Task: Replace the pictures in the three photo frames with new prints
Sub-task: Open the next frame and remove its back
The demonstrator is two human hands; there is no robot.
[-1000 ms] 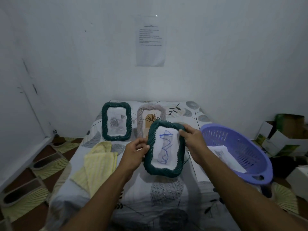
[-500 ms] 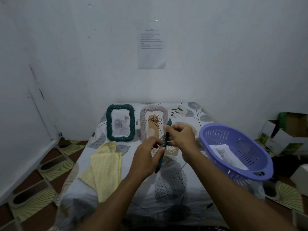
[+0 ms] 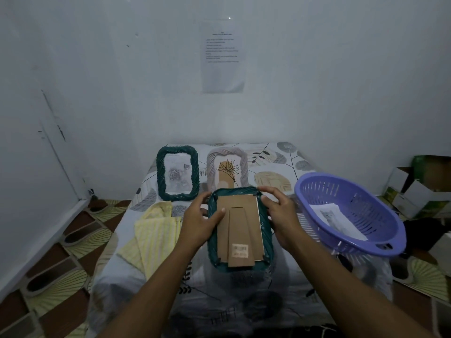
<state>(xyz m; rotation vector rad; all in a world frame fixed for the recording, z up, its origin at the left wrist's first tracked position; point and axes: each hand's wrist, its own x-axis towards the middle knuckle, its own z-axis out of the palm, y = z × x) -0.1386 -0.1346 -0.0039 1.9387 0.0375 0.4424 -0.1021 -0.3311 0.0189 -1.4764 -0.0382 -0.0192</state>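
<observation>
I hold a dark green rope-edged photo frame (image 3: pixel 268 234) with its brown cardboard back (image 3: pixel 240 228) and stand facing me, over the middle of the table. My left hand (image 3: pixel 199 222) grips its left edge, thumb on the cardboard. My right hand (image 3: pixel 280 213) grips its right edge. A second green frame (image 3: pixel 177 172) with a grey rose picture stands at the back left. Beside it stands a beige frame (image 3: pixel 228 167) with a plant drawing. A print of a cat (image 3: pixel 335 219) lies in the purple basket (image 3: pixel 317 181).
A yellow striped cloth (image 3: pixel 153 236) lies on the left of the leaf-patterned tablecloth (image 3: pixel 275 154). The purple basket sits at the table's right edge. Cardboard boxes (image 3: pixel 419 189) stand on the floor at the right. A white wall with a taped sheet rises behind.
The frame was turned over: a second ago its front with a blue scribble picture faced me, then it was edge-on, now its cardboard back faces me. Both hands kept hold.
</observation>
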